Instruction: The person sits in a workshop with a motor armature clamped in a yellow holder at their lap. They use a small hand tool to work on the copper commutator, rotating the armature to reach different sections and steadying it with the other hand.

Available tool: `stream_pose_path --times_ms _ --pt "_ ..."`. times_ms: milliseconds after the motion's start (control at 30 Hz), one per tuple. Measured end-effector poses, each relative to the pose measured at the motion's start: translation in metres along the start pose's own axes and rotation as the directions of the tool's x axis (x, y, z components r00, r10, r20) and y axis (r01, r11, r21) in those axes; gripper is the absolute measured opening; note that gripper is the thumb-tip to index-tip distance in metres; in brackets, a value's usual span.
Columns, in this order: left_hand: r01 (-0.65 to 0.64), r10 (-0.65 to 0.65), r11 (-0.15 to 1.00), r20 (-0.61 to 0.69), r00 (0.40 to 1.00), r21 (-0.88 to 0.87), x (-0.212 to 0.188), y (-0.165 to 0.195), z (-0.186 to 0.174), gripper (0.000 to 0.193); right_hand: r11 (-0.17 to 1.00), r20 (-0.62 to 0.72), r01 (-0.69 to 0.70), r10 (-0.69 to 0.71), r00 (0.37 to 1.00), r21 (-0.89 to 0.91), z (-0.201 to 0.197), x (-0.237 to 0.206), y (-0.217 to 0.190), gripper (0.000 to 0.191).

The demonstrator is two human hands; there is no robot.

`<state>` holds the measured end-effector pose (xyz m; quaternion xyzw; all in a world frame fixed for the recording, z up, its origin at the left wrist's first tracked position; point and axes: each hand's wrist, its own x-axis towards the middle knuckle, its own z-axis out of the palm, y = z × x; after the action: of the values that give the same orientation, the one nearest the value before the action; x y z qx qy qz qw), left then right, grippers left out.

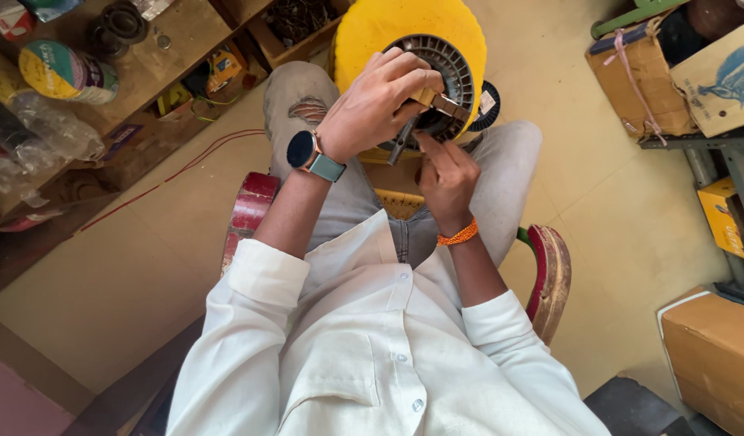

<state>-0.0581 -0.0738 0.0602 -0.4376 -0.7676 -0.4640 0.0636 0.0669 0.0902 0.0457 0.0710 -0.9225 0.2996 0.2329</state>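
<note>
A round yellow fan housing (370,24) with a dark grey ribbed centre (445,60) rests on my knees. My left hand (372,109), with a watch on the wrist, lies over that centre and grips a small metal tool with a tan handle (433,100). My right hand (445,173), an orange band on its wrist, is closed just below it, fingertips pressed to the dark part by the tool's lower end (396,149). What the right fingers pinch is hidden.
I sit on a red-edged chair (550,274). A wooden workbench (178,32) with tape rolls, bags and parts stands at the left. Cardboard boxes (643,77) are stacked on the right, another box (711,355) at lower right. A red wire (170,178) crosses the floor.
</note>
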Motion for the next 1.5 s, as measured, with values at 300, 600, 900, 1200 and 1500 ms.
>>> stream_pose_path --times_ms 300,600,900,1200,1500 --pt "0.000 0.000 1.000 0.007 1.000 0.007 0.001 -0.001 0.000 0.037 0.996 0.092 -0.015 0.006 0.996 0.093 -0.003 0.010 -0.024 0.034" --pt "0.011 -0.013 0.999 0.071 0.997 0.031 0.001 0.003 -0.006 0.042 0.989 0.057 -0.150 0.150 0.987 0.006 0.001 -0.032 0.004 0.045" --pt "-0.128 0.128 0.992 0.121 0.984 -0.004 -0.023 0.051 -0.001 0.034 0.996 0.234 -0.032 0.011 0.972 0.088 -0.056 -0.006 -0.024 0.024" --pt "0.348 -0.671 0.454 -0.057 0.739 -0.820 -0.056 0.039 0.054 0.014 0.976 0.346 0.214 -0.214 0.913 0.039 -0.065 0.102 -0.006 0.004" --pt "0.331 -0.829 0.011 0.177 0.530 -0.944 -0.058 0.005 0.065 0.015 0.836 0.569 -0.430 0.180 0.803 0.342 -0.019 0.124 0.070 0.013"
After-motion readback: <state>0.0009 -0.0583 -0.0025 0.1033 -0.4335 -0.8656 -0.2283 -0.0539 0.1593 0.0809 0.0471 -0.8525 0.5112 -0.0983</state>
